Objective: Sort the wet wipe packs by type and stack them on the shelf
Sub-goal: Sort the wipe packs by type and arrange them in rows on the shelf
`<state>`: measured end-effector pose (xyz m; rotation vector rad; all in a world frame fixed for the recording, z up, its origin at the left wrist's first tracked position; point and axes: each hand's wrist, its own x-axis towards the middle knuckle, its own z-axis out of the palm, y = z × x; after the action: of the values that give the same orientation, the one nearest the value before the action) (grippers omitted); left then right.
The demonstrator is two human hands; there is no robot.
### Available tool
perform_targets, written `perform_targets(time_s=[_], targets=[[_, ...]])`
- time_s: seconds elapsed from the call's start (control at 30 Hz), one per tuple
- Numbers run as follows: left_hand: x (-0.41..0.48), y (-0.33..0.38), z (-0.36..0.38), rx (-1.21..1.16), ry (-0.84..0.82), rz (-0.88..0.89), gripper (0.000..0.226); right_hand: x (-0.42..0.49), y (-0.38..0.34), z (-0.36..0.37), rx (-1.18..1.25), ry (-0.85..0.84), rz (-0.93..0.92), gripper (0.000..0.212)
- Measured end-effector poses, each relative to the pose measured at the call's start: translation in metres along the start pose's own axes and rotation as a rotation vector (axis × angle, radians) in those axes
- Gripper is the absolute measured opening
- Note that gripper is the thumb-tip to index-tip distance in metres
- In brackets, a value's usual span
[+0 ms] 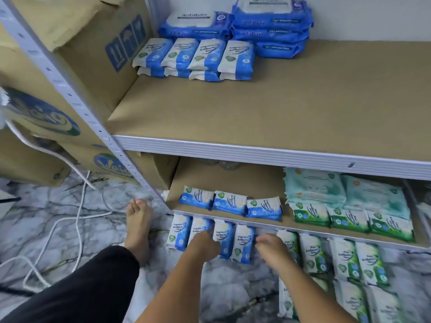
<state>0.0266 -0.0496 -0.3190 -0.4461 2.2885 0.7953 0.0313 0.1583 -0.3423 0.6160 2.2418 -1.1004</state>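
Observation:
Several small blue-and-white wipe packs (243,243) lie in a row on the marble floor in front of the bottom shelf (233,178). My left hand (205,245) rests on the middle of that row with fingers curled; blur hides whether it grips a pack. My right hand (271,247) hovers empty, fingers loose, between the blue row and several green packs on the floor (342,257). On the bottom shelf lie three blue packs (229,202), green packs (347,219) and large teal packs (314,185). The upper shelf (279,108) holds stacked small blue packs (198,57) and large blue Antabax packs (270,26).
Cardboard boxes (81,54) fill the left end of both shelves. A perforated metal shelf post (77,96) slants down to the floor. A white cable (79,217) loops over the floor at left, near my bare foot (137,224).

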Motion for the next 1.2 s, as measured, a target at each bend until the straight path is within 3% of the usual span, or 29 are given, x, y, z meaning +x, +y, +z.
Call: perform_targets(time_s=[0.17, 0.4, 0.57, 0.8, 0.93, 1.07, 1.2], targets=[[0.040, -0.004, 0.026, 0.043, 0.068, -0.081, 0.032, 0.029, 0.015, 0.029, 0.040, -0.102, 0.166, 0.022], [0.071, -0.015, 0.047, -0.046, 0.124, -0.227, 0.027, 0.049, 0.020, 0.053, 0.127, -0.033, 0.224, 0.016], [0.086, -0.017, 0.060, -0.065, 0.090, -0.239, 0.018, 0.058, 0.015, 0.067, 0.205, 0.010, 0.265, 0.037], [0.079, -0.003, 0.062, -0.015, 0.100, -0.207, 0.014, 0.061, 0.026, 0.068, 0.177, 0.096, 0.268, 0.019], [0.068, 0.003, 0.068, -0.031, 0.080, -0.191, 0.034, 0.044, 0.032, 0.054, 0.175, 0.113, 0.226, 0.020], [0.046, 0.004, 0.069, -0.144, 0.042, -0.203, 0.026, 0.019, 0.043, 0.042, 0.156, 0.104, 0.221, 0.025], [0.017, 0.000, 0.066, -0.172, -0.015, -0.224, 0.044, -0.012, 0.045, 0.030, 0.189, 0.115, 0.204, 0.024]])
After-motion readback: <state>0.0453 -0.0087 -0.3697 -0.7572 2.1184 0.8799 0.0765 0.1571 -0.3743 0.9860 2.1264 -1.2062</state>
